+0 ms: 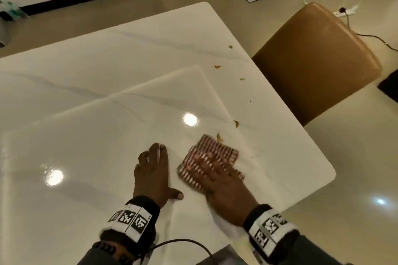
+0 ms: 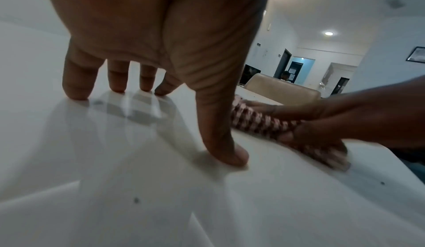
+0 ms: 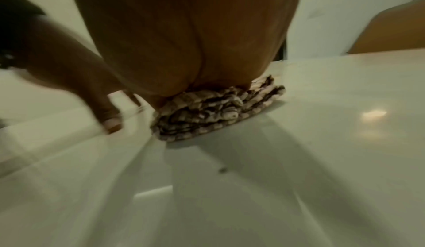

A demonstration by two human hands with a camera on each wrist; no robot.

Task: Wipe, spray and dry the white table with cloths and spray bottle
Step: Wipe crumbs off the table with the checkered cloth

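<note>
Head view shows the white table [image 1: 107, 84] with the right hand [image 1: 221, 180] pressing a folded patterned cloth [image 1: 212, 153] flat near its right edge, fingers straight. The left hand [image 1: 151, 173] braces open beside it, holding nothing. To wipe well, I would keep firm, even pressure and sweep toward the scattered crumbs [image 1: 217, 66].

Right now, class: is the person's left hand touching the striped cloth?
Apart. The head view shows bare white table between the left hand and the striped cloth, which lies under the right hand.
</note>
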